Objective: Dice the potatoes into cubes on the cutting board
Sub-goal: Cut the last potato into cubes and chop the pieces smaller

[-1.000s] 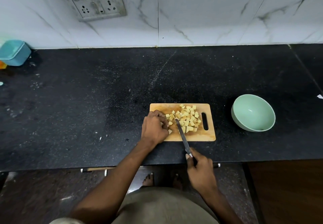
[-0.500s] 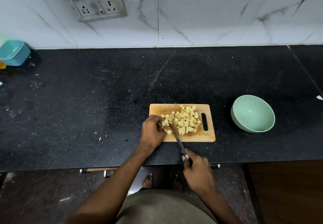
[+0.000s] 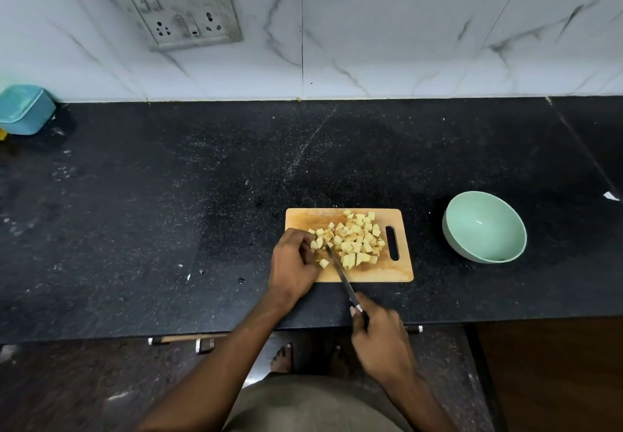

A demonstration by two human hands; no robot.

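On the board [image 3: 403, 271], many potato cubes [image 3: 357, 241] are already piled. One last piece, mostly hidden, is held under the left hand [image 3: 293, 261]; the knife [image 3: 338, 271] is gripped by the right hand [image 3: 379, 334]. Little is judged left.

You face a black speckled stone tabletop [image 3: 168, 215] that runs the full width of the view, dusted with pale specks and crumbs, with a seam crossing it far right. Behind it rises a wall of white marble-look tiles [image 3: 404, 43] with grey veins. A grimy switch and socket plate [image 3: 178, 3] is set in that wall, upper left. At the far left edge a light blue container [image 3: 25, 109] stands against the wall. Below the tabletop's front edge you see a dark mottled floor [image 3: 67, 391], and brown wood [image 3: 556, 381] lower right. Light is dim and even.
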